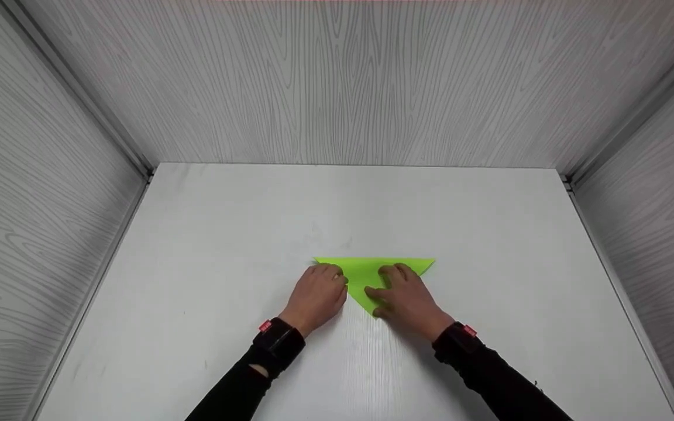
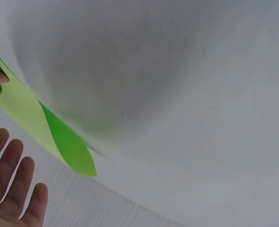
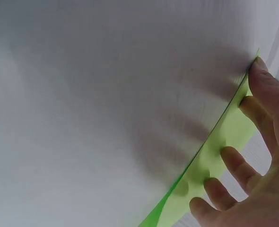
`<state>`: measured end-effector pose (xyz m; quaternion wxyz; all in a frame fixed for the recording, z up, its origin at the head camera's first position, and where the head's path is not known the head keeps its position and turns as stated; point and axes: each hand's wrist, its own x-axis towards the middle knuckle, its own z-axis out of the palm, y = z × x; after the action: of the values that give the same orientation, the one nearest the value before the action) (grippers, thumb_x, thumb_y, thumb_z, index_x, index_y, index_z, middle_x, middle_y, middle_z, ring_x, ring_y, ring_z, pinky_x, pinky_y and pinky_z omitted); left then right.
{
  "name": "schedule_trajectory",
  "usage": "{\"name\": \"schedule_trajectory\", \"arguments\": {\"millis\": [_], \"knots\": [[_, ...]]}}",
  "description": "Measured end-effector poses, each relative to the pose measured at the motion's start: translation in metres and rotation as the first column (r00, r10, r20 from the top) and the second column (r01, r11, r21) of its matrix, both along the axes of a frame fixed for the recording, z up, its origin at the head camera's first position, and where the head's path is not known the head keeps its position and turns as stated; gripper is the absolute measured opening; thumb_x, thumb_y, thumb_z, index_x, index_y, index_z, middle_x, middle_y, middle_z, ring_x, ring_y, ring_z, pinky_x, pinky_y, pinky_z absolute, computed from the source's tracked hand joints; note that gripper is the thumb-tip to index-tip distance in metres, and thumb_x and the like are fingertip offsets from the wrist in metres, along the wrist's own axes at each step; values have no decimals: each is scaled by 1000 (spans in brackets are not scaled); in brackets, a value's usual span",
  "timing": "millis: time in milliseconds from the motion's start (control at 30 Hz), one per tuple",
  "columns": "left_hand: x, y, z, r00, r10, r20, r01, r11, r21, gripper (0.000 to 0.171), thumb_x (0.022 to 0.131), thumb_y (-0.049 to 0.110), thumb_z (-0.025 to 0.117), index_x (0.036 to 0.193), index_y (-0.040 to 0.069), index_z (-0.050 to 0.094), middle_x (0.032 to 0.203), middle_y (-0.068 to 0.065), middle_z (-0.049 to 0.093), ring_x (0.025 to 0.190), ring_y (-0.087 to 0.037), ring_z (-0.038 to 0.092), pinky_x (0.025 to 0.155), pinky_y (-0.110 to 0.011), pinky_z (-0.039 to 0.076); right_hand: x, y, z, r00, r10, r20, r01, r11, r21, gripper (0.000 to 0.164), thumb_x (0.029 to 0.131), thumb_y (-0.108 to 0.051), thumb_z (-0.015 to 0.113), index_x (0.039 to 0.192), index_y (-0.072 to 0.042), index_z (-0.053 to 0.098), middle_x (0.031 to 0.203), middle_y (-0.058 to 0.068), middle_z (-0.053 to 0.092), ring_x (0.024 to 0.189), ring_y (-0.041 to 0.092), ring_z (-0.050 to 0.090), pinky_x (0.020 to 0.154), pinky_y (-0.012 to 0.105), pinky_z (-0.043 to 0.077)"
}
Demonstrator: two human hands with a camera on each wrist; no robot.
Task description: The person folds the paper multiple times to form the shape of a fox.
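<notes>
Bright green paper (image 1: 363,269) lies near the middle of the white tabletop (image 1: 196,263); from the head view we log a triangular shape, long straight edge on the far side, one point toward the person. Both hands are at it. Left hand (image 1: 317,294) is over the paper's left side; in its wrist view we see four loose fingers, slightly parted and fairly straight, so we mark a relaxed hand. Whether it touches the sheet, we can't tell. Right hand (image 1: 408,301) is on the right half, fingers spread, tips resting on the paper, thumb by the near point; we mark it as pressing lightly with extended fingers. Left wrist view: one end of the sheet curls, a darker green face beside the paler one. Each wrist wears a black band, left band (image 1: 281,345) and right band (image 1: 457,341), both red-tagged, over dark sleeves (image 1: 229,386). Grey wood-grain panels stand around: back panel (image 1: 337,88), left panel (image 1: 33,175), right panel (image 1: 653,216).
</notes>
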<state>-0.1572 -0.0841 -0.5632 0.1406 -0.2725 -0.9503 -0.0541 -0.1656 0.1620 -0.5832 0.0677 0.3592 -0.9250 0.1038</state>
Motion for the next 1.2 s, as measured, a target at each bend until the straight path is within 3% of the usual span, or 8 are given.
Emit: {"name": "schedule_trajectory", "arguments": {"millis": [167,367,533,667,867,1200], "knots": [[-2,8,-7,999,-39,35,39,999,-18,19,103,24,65,115,16,77,130,-4,69,127,-23,64,107,-42,54,2,0,3,974,-62,218,68,998,-19,48,91,-38,78,136,-24,73,163,25,43,150,62,34,111,78,40],[-4,16,-14,990,-54,133,70,990,-122,38,108,29,56,143,19,65,158,-3,55,151,-27,48,122,-49,44,1,0,7,953,-74,292,79,997,-4,49,94,-37,76,141,-23,69,168,24,37,154,60,28,109,81,40],[-6,21,-16,980,-32,198,65,985,-160,49,110,31,51,157,19,51,170,-2,42,160,-28,36,127,-55,36,1,1,10,932,-77,355,81,997,5,53,96,-38,73,146,-24,65,172,22,32,158,58,23,113,80,36],[-7,25,-19,965,-4,262,47,986,-158,54,110,31,48,162,17,43,173,-2,36,163,-29,31,129,-57,32,0,1,11,919,-76,387,81,997,2,53,96,-39,72,146,-24,65,173,21,30,159,57,20,114,80,34],[-10,27,-26,942,22,336,24,991,-133,59,108,32,47,164,15,38,176,-1,30,165,-28,25,132,-57,25,-1,2,10,929,-57,365,65,998,-12,49,94,-35,76,141,-21,70,169,24,36,155,60,26,108,82,39],[-11,25,-26,922,20,387,20,995,-99,80,102,58,54,166,15,33,179,-3,19,167,-28,18,133,-57,20,-3,2,12,921,-52,386,58,998,-3,49,95,-37,75,141,-21,69,170,23,36,156,59,25,110,82,37]]}}
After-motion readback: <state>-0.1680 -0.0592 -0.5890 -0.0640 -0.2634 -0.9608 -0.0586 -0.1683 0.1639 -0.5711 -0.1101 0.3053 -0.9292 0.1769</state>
